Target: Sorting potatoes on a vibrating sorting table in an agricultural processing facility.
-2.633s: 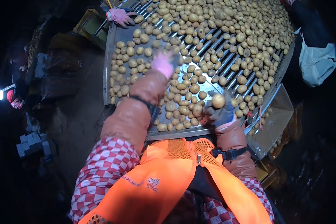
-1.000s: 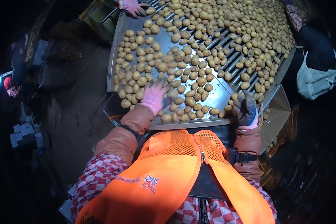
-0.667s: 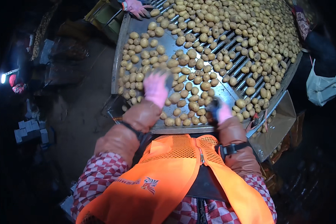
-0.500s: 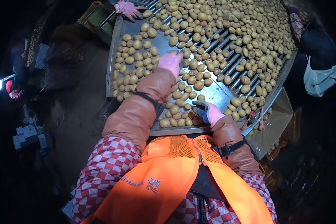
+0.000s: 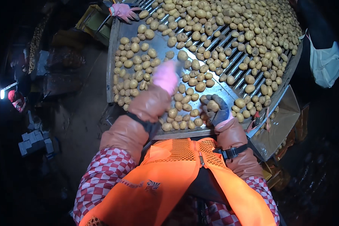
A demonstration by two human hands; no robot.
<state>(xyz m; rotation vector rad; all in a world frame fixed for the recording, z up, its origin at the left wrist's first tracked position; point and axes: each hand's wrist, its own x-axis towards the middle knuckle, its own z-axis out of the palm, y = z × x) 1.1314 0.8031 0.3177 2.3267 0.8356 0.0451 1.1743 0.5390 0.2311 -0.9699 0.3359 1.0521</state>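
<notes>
My left hand [image 5: 167,75], in a pink glove with dark fingers, hovers over the metal table among loose potatoes. Motion smears its fingers, so what they hold, if anything, does not show. Near the table's front edge, my right hand [image 5: 219,112], gloved alike, is palm up with its fingers curled round a potato [image 5: 213,106]. To the left of my left hand lies a group of potatoes [image 5: 133,71]. Between my hands and the front edge sits another cluster of potatoes [image 5: 180,116] on the bare metal sheet [image 5: 211,89].
A large heap of potatoes [image 5: 248,22] covers the slatted rollers [image 5: 235,71] beyond. An open cardboard box [image 5: 280,116] stands at the right corner. Another pink glove [image 5: 125,12] rests at the far left corner. A pale bag [image 5: 325,66] hangs at the right.
My left hand has shifted slightly left and nearer. My right hand has turned palm up, with a potato now showing in its fingers.
</notes>
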